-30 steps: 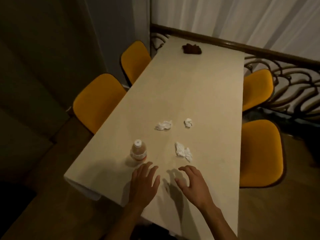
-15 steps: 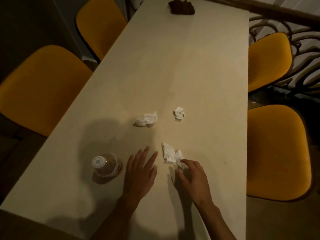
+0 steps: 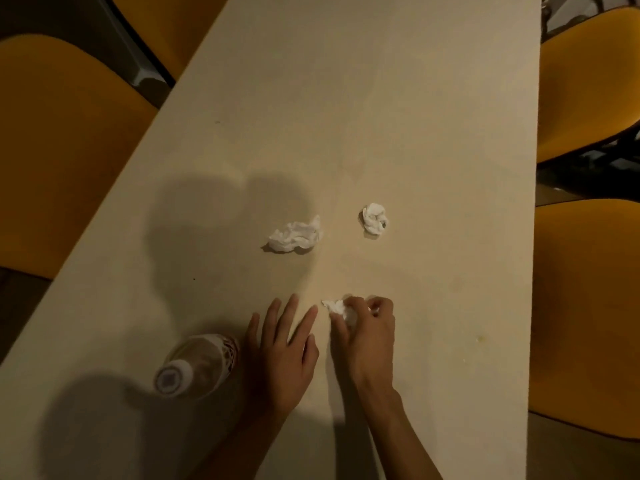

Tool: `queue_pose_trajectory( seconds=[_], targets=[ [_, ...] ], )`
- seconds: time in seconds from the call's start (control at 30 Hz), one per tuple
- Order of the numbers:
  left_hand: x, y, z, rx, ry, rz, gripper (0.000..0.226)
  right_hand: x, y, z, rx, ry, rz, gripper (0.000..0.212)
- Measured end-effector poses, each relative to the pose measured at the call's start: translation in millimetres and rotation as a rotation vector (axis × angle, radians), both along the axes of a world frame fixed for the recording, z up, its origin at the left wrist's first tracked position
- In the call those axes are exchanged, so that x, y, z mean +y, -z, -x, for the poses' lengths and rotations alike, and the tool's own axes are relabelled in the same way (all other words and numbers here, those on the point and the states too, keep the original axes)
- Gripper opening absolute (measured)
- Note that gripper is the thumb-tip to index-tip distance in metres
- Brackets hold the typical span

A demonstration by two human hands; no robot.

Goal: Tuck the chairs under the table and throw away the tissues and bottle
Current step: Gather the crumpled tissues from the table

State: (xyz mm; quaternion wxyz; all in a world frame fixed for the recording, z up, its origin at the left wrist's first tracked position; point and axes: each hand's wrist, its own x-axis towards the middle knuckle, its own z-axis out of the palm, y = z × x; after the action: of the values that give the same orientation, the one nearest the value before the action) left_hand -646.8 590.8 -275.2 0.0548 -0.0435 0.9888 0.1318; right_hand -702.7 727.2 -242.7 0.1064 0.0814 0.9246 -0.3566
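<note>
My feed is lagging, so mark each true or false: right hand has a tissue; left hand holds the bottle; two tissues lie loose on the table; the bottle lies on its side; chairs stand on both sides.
1. The right hand grips a tissue: true.
2. The left hand holds the bottle: false; it is open beside the bottle.
3. Two loose tissues lie on the table: true.
4. The bottle lies on its side: false; it stands upright.
5. Chairs stand on both sides: true.
</note>
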Motion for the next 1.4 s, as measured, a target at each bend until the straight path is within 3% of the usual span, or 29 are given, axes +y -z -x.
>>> queue_pose_trajectory(
  seconds=[0.1, 0.33, 0.5, 0.67, 0.83, 0.97, 1.27, 1.4],
  targets=[
    [-0.4, 2.1, 2.3, -0.044, 0.006, 0.000, 0.050, 7.6, 1.5, 4.8, 0.043, 0.014, 0.092, 0.009],
    [-0.6, -3.2, -2.0, 0.143, 0.019, -0.043, 0.050, 35.8, -20.5, 60.6, 0.149, -0.060, 0.191, 0.012],
    [2.5, 2.5, 3.1, 0.183, -0.018, -0.024, 0.052, 43.5, -25.8, 142.2, 0.283, -0.024, 0.081, 0.023],
    [2.5, 4.0, 4.0, 0.118, -0.044, -0.043, 0.053, 30.3, -10.6, 186.2, 0.257, -0.080, 0.038, 0.020],
    [3.0, 1.9, 4.6, 0.110, -0.053, -0.050, 0.051, 14.2, 13.3, 168.6, 0.287, -0.141, -0.025, 0.023],
    [3.3, 2.2, 4.6, 0.123, -0.059, -0.070, 0.051, 11.8, 21.3, 142.8, 0.274, -0.173, -0.002, 0.042],
    [2.4, 1.7, 3.8, 0.172, -0.059, -0.094, 0.053, 0.0, 1.3, 138.9, 0.307, -0.208, 0.140, 0.020],
    [2.1, -0.3, 2.1, 0.186, -0.074, -0.124, 0.049, -21.8, -15.0, 136.5, 0.300, -0.197, 0.279, 0.024]
  ],
)
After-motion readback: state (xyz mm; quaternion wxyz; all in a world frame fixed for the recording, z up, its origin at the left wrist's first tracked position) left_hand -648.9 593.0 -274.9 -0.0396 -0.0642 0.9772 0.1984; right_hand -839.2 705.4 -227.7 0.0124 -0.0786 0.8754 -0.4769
